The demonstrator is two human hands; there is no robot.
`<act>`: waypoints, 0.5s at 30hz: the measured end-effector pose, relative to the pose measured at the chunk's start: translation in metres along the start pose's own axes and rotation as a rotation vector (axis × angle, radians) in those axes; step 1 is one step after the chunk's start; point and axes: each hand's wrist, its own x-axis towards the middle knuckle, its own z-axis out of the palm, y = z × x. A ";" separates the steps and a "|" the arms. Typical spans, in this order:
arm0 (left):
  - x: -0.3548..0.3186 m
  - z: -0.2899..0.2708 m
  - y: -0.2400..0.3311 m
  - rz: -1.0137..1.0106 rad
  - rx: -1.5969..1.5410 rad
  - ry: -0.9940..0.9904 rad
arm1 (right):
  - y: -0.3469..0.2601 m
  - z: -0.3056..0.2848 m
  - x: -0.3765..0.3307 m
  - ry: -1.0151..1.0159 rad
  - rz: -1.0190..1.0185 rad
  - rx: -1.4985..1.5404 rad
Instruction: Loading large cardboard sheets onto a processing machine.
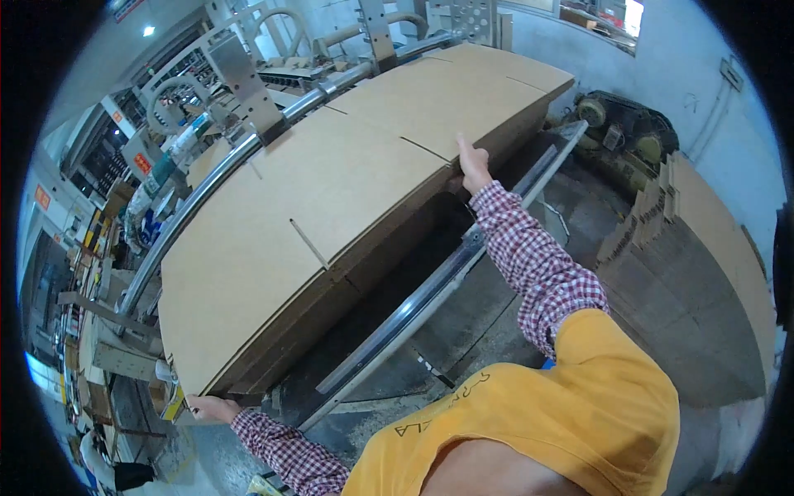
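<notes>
A stack of brown cardboard sheets (356, 165) with narrow slots cut in from the edges lies across the machine in front of me. At its near left corner, my left hand (213, 408) is closed on the sheets' edge. My right hand (474, 165) is at the near long edge, right of the middle, with its thumb up over the top sheet and its fingers closed on the edge, partly hidden. Both arms are spread wide. How many sheets each hand grips cannot be made out.
A metal rail (397, 318) runs along the machine's near side, below the stack. Behind the stack stretches a round metal bar (198, 190) with upright brackets (240, 78). More cardboard (686, 289) stands at the right, near a dark, dirty motor unit (624, 128).
</notes>
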 end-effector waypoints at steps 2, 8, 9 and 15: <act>0.011 -0.002 -0.009 -0.026 -0.001 0.015 | -0.014 0.003 -0.019 -0.011 0.025 0.018; 0.026 -0.006 -0.014 0.019 0.052 -0.045 | -0.027 -0.034 -0.018 -0.391 0.220 -0.005; 0.030 -0.003 -0.020 0.063 0.021 0.007 | -0.033 -0.052 0.004 -0.305 0.142 -0.018; 0.026 0.007 -0.025 0.075 -0.044 0.085 | -0.046 -0.043 0.078 0.035 -0.216 0.099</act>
